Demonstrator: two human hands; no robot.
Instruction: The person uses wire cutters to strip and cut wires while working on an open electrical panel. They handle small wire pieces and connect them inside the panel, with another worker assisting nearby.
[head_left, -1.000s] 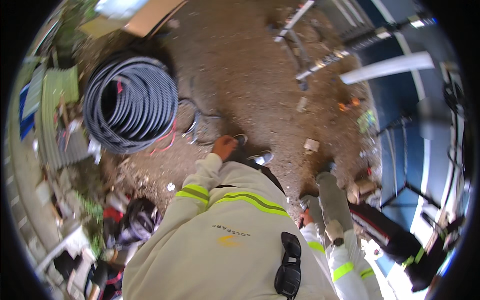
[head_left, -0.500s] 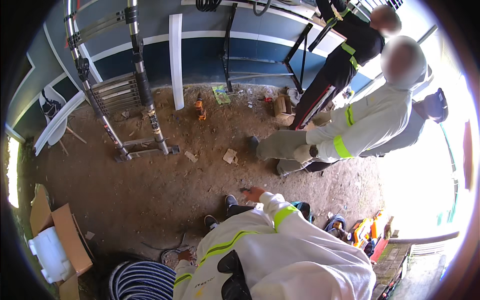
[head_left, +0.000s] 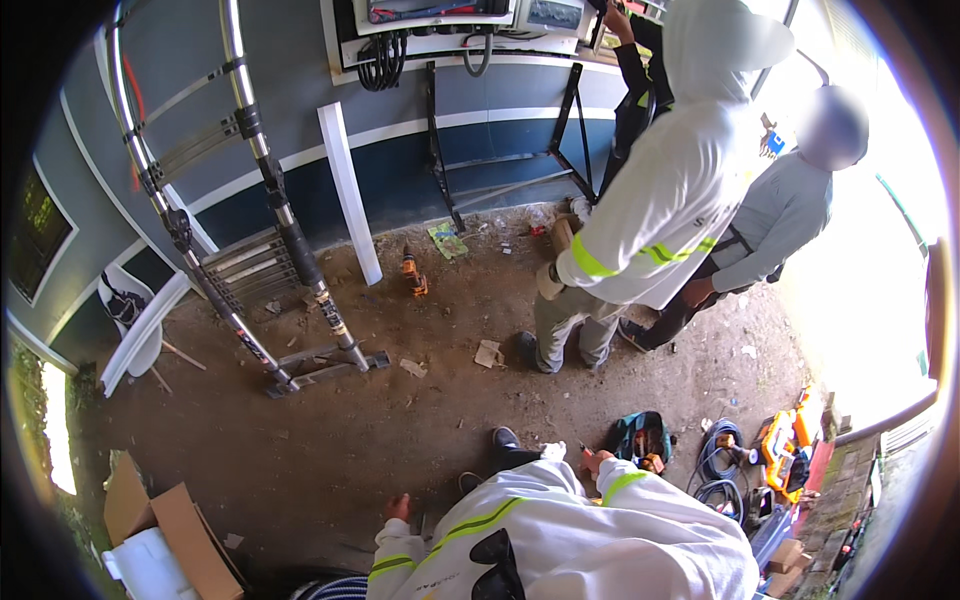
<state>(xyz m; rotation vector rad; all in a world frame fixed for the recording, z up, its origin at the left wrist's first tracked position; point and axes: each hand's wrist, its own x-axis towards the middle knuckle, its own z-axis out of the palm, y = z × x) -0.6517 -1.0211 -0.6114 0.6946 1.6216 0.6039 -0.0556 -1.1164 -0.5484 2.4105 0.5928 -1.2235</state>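
Note:
My left hand [head_left: 397, 507] hangs low beside my white sweatshirt [head_left: 560, 550], over the dirt floor. Its fingers look loosely apart and nothing shows in them. In front of my body, my right hand [head_left: 597, 460] is closed, with a small dark thing at its fingertips that is too small to name. Just beyond that hand sits a teal tool bag [head_left: 640, 437] with tools in it. A dark shoe [head_left: 506, 438] of mine shows past the shirt hem.
A telescopic ladder [head_left: 290, 235] leans at the left; an orange drill [head_left: 414, 273] lies on the dirt. Co-workers [head_left: 650, 210] stand ahead right. Coiled cable [head_left: 722, 450] and an orange case [head_left: 785, 455] lie right. An opened cardboard box [head_left: 195, 535] stands lower left.
My view has shifted, showing more of the wall and tool bag. My right hand has come nearer the bag. The nearest co-worker has turned and stands more upright.

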